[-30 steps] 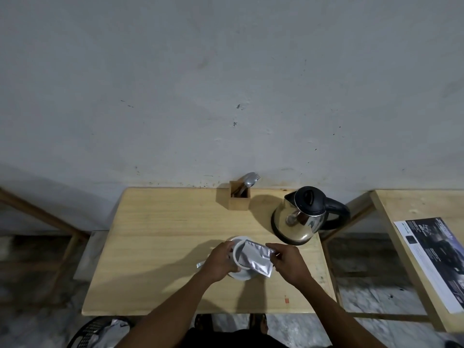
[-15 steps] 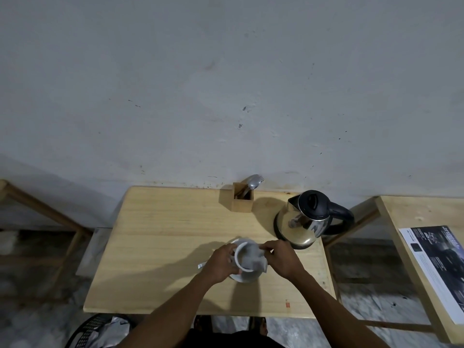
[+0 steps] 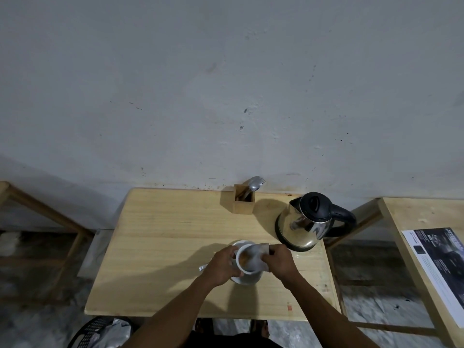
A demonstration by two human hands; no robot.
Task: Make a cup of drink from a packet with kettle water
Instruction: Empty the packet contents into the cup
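Head view: on a pale, grained wooden surface (image 3: 160,247), the left hand (image 3: 221,268) closes its grip round a white round cup (image 3: 244,263) on a saucer (image 3: 247,281), while the right hand (image 3: 280,259) pinches a crinkled silver packet (image 3: 259,251) tipped over the rim. Half a second ago the packet hid the cup's mouth; now brown powder shows inside. A shiny steel kettle (image 3: 305,231) stands near, and blur hides the packet's opening.

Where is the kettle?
The kettle stands at the table's far right corner, near the wall, right of the wooden spoon holder and just beyond the cup.
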